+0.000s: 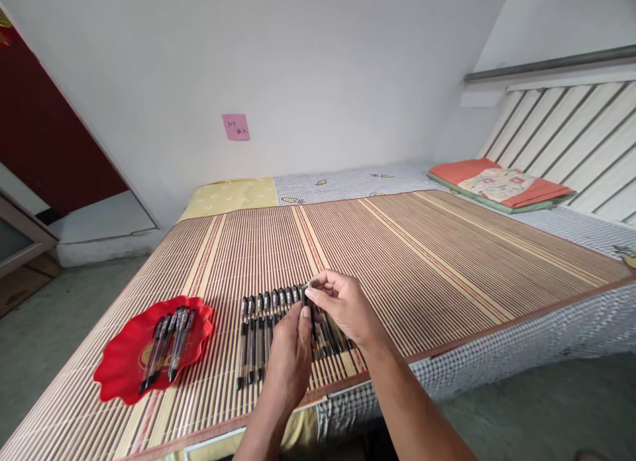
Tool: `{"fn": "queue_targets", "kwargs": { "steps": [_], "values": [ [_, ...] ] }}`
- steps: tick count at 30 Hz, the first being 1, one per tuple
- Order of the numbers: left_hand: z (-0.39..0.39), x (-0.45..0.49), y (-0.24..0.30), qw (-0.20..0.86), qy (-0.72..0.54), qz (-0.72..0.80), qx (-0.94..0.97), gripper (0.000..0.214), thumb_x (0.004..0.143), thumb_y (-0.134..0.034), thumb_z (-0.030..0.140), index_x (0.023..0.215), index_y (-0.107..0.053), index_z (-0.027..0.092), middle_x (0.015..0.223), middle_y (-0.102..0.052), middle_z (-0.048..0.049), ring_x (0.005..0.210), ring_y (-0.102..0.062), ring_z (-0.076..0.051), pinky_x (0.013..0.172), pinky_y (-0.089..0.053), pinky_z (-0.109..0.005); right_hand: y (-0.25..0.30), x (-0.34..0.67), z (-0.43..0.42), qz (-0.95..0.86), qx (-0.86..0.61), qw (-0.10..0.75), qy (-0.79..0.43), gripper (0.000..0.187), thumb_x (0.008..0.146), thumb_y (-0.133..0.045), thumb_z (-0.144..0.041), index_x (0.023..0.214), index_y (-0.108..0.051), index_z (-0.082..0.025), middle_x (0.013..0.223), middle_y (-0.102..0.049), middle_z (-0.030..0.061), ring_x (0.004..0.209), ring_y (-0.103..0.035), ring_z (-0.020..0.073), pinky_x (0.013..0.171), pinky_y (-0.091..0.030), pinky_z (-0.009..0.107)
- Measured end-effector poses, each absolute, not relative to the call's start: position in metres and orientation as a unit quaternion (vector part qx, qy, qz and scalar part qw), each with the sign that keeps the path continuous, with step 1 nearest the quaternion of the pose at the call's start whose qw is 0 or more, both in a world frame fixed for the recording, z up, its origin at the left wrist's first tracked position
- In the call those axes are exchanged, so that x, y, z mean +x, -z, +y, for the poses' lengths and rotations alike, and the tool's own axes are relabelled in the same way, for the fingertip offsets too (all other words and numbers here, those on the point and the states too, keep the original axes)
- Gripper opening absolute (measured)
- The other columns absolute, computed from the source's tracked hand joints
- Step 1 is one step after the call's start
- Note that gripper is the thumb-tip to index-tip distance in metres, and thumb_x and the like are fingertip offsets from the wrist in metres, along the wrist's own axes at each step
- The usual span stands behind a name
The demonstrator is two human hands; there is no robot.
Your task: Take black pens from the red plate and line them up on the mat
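Note:
Over a row of pens (pixel 259 342) lying side by side on the slatted bamboo mat (pixel 238 249), both hands meet on one black-capped pen (pixel 305 297). My left hand (pixel 291 348) is closed round its lower part, thumb along the barrel. Thumb and fingers of my right hand (pixel 342 302) pinch its upper end. Much of this pen is hidden by the fingers. The row's pens have clear barrels and dark caps, and my hands cover its middle. To the left, a red scalloped plate (pixel 112 375) carries several similar pens (pixel 169 342).
The mat covers a bed with a checked sheet (pixel 477 375) hanging over its front edge. A folded orange and floral cloth (pixel 497 183) lies at the far right, beside a white slatted headboard (pixel 571 143). A pink note (pixel 235 127) is stuck to the wall behind.

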State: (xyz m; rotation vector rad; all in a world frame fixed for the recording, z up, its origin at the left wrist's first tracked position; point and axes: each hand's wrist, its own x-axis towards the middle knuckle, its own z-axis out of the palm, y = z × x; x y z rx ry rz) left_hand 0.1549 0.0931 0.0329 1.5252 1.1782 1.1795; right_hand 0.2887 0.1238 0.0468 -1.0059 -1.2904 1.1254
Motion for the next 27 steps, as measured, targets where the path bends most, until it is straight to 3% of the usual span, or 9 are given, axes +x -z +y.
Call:
{"fn": "queue_targets", "kwargs": {
  "steps": [3, 7, 10, 13, 18, 27],
  "values": [
    [0.09, 0.159, -0.034, 0.431, -0.464, 0.465, 0.619, 0.042, 0.098, -0.047, 0.053, 0.071, -0.056, 0.022, 0.062, -0.049, 0.0023, 0.057, -0.042, -0.015, 0.053, -0.032, -0.026, -0.045, 0.292, 0.123, -0.553, -0.425, 0.533, -0.479, 0.015, 0.082, -0.074, -0.033, 0.086, -0.068, -0.02, 0.074, -0.065, -0.0007, 0.062, -0.058, 0.0119, 0.051, -0.049, 0.023],
    [0.087, 0.162, -0.033, 0.462, -0.452, 0.464, 0.606, 0.041, 0.095, -0.052, 0.055, 0.074, -0.06, 0.021, 0.059, -0.049, 0.0033, 0.053, -0.042, -0.014, 0.05, -0.031, -0.025, -0.045, 0.301, 0.122, -0.582, -0.431, 0.526, -0.446, 0.013, 0.084, -0.073, -0.031, 0.089, -0.07, -0.02, 0.079, -0.068, 0.001, 0.07, -0.063, 0.0134, 0.062, -0.053, 0.026],
    [0.091, 0.158, -0.031, 0.48, -0.452, 0.446, 0.606, 0.037, 0.095, -0.055, 0.053, 0.095, -0.07, 0.019, 0.076, -0.065, -0.0025, 0.068, -0.058, -0.018, 0.061, -0.045, -0.026, -0.047, 0.329, 0.124, -0.58, -0.448, 0.531, -0.426, 0.014, 0.084, -0.074, -0.033, 0.09, -0.071, -0.02, 0.083, -0.071, 0.0022, 0.074, -0.065, 0.0137, 0.068, -0.054, 0.028],
    [0.099, 0.146, -0.031, 0.481, -0.484, 0.45, 0.577, 0.043, 0.091, -0.061, 0.053, 0.114, -0.07, 0.018, 0.095, -0.074, -0.0079, 0.083, -0.066, -0.021, 0.071, -0.051, -0.029, -0.041, 0.373, 0.131, -0.558, -0.5, 0.539, -0.384, 0.02, 0.08, -0.076, -0.036, 0.09, -0.072, -0.019, 0.083, -0.072, 0.0029, 0.073, -0.065, 0.0146, 0.067, -0.053, 0.029],
    [0.109, 0.132, -0.033, 0.488, -0.499, 0.455, 0.553, 0.042, 0.086, -0.066, 0.053, 0.107, -0.072, 0.016, 0.088, -0.074, -0.0065, 0.074, -0.065, -0.018, 0.065, -0.049, -0.028, -0.008, 0.416, 0.149, -0.558, -0.615, 0.451, -0.327, 0.014, 0.073, -0.074, -0.03, 0.075, -0.07, -0.017, 0.07, -0.069, 0.0019, 0.065, -0.063, 0.0163, 0.061, -0.048, 0.028],
    [0.109, 0.135, -0.029, 0.52, -0.469, 0.442, 0.56, 0.04, 0.087, -0.066, 0.053, 0.104, -0.07, 0.016, 0.086, -0.074, -0.0062, 0.073, -0.064, -0.017, 0.066, -0.049, -0.028, 0.034, 0.394, 0.181, -0.577, -0.698, 0.321, -0.277, 0.005, 0.071, -0.068, -0.019, 0.068, -0.067, -0.016, 0.064, -0.067, 0.0015, 0.063, -0.061, 0.0151, 0.057, -0.039, 0.023]
  ]
}}
